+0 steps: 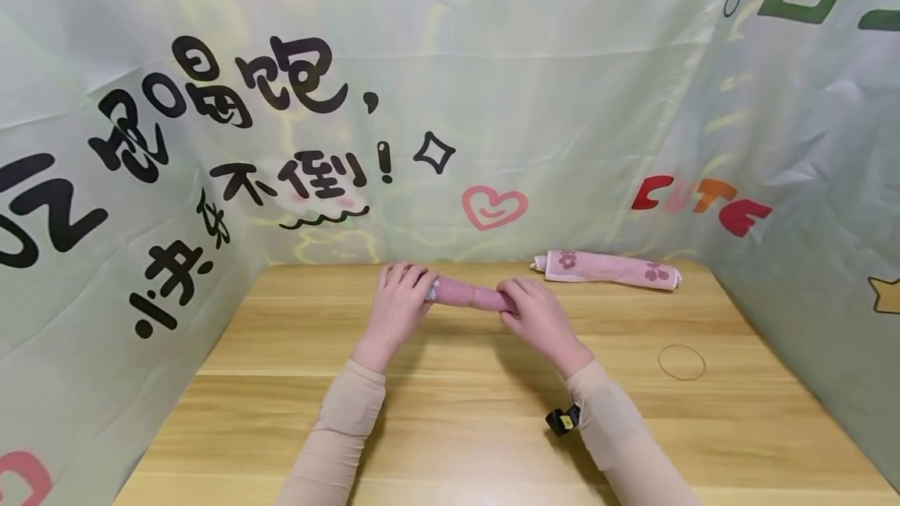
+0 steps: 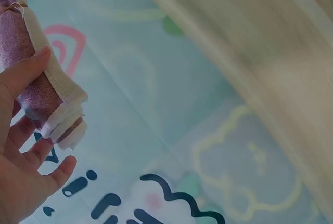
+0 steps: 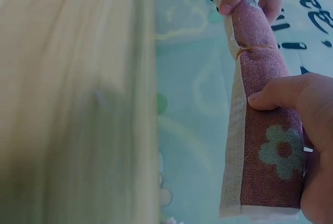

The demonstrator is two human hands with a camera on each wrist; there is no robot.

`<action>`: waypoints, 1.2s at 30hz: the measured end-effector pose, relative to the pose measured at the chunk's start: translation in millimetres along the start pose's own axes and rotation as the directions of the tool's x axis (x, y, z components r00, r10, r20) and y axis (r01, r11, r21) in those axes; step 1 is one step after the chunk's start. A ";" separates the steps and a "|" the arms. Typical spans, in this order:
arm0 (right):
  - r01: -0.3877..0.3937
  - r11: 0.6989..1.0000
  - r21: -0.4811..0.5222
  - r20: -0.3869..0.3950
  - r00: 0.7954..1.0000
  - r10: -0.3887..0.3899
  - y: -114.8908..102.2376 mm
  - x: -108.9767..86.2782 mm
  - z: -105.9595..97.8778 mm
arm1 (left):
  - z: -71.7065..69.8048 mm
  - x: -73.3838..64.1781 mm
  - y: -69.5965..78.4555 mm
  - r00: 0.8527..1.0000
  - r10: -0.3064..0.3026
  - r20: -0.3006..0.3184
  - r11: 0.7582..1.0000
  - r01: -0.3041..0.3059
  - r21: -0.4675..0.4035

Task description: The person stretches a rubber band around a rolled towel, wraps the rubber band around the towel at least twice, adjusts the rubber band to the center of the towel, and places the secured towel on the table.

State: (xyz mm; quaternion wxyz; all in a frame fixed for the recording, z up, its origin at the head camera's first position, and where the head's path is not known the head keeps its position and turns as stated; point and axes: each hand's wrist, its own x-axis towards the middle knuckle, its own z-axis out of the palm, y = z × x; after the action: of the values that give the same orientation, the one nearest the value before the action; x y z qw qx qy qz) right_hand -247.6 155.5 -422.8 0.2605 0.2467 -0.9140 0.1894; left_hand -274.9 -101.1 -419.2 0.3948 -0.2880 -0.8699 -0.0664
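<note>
A rolled purple-pink towel (image 1: 455, 293) is held level above the back of the table, with a thin rubber band (image 3: 255, 47) around it near its middle. My left hand (image 1: 399, 299) grips the towel's left end; the left wrist view shows the thumb on the front and fingers behind, with white layered edges sticking out. My right hand (image 1: 537, 315) holds the other part, its thumb pressed across the roll above a pale green flower (image 3: 283, 149). A white border runs along the roll's side.
Another rolled pink towel with darker flowers (image 1: 608, 269) lies at the back right of the wooden table (image 1: 450, 443). A loose rubber band (image 1: 681, 362) rests on the right side. A printed curtain (image 1: 562, 115) encloses the table behind and at both sides.
</note>
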 end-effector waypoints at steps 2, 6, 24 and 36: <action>0.018 1.000 -0.010 -0.003 1.000 -0.018 -0.9 7.2 3.5 | -0.3 -0.5 -5.0 1.000 -0.016 0.002 1.000 0.016 0.001; 0.040 0.999 -0.029 0.004 0.999 -0.040 -1.8 18.8 10.2 | 2.6 -3.6 -14.9 0.999 -0.036 0.000 0.999 0.036 0.003; 0.000 0.996 -0.088 0.111 0.994 0.010 -9.1 53.4 49.3 | 20.1 -7.4 -63.8 0.993 0.063 0.102 0.996 -0.068 0.049; -0.093 0.986 -0.137 0.197 0.973 0.119 -6.3 78.8 79.5 | 44.5 -6.7 -94.1 0.978 0.136 0.160 0.985 -0.150 0.083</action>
State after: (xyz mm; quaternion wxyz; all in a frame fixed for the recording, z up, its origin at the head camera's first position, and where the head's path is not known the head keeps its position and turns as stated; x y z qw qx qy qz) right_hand -333.1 84.9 -439.6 0.1697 0.1986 -0.9580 0.1181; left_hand -352.3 -166.5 -443.8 0.3433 -0.3351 -0.8770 0.0258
